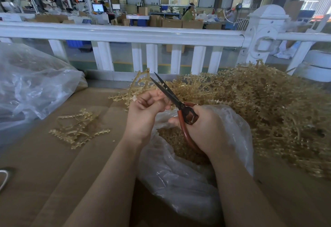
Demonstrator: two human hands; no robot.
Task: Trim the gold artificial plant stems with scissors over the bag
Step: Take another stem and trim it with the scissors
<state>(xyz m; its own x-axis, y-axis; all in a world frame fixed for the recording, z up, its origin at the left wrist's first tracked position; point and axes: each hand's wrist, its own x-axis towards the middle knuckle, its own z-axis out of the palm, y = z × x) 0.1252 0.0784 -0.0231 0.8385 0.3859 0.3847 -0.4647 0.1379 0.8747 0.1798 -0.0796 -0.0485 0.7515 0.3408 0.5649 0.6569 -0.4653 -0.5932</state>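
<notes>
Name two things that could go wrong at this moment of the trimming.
The open scissors blades lie right beside the left hand fingers pinching the stem, so a nick seems possible. The cut also sits near the bag mouth's far edge, so offcuts may fall onto the cardboard.

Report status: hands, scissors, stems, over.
Left hand pinches gold stem. Right hand grips scissors, blades open. Bag below. Nothing blocking.

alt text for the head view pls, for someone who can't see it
A person's right hand holds red-handled scissors, blades open, beside a gold stem pinched in the left hand, over a clear bag of trimmings. A big pile of stems lies right, a few stems left, on cardboard.
</notes>
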